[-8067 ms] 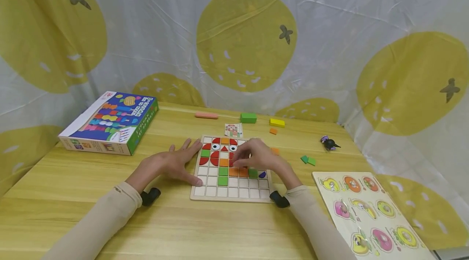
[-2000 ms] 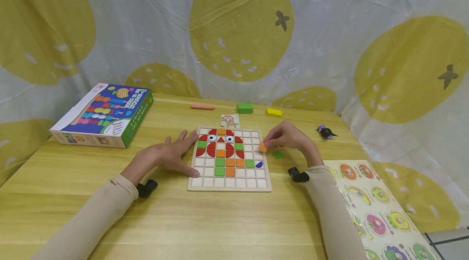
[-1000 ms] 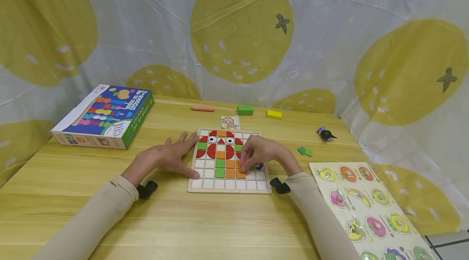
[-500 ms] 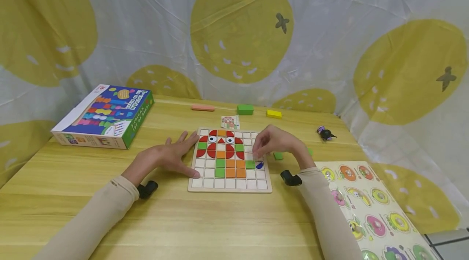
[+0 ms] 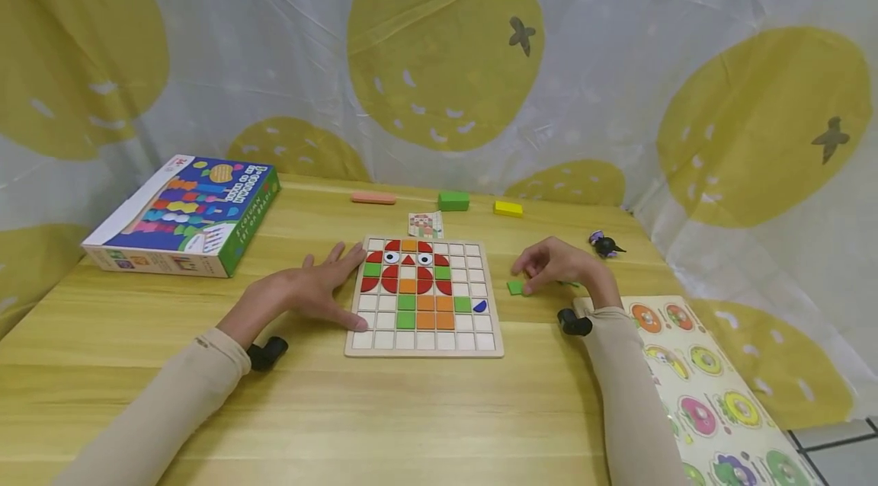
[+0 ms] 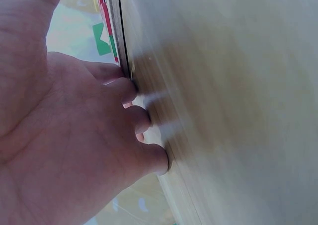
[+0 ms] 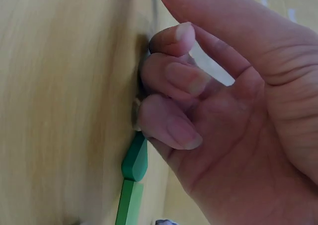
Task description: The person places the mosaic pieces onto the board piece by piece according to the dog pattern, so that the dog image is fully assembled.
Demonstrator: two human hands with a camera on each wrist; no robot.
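Note:
The wooden grid board (image 5: 446, 341) lies in front of me, holding an owl-like pattern of red, orange and green pieces with two eye pieces. My left hand (image 5: 318, 292) rests spread at its left side, the thumb on the lower left corner and the fingers along the edge. To the right of the board, my right hand (image 5: 559, 265) is at a green tile (image 5: 515, 288), its thumb tip at the tile's edge, the index finger apart from the thumb. In the right wrist view the other fingers curl loosely, beside a dark green piece (image 7: 134, 158) and a lighter green one (image 7: 129, 205).
Behind the board lie a picture card (image 5: 425, 225), a pink stick (image 5: 373, 198), a green block (image 5: 453, 201) and a yellow block (image 5: 507, 208). A game box (image 5: 185, 215) sits at left, a small black toy (image 5: 605, 244) and a fruit puzzle board (image 5: 688, 381) at right.
Orange squares from the right of the board now sit in its lower rows. My right hand has moved off the board rightward to the green tile. The left hand stays put.

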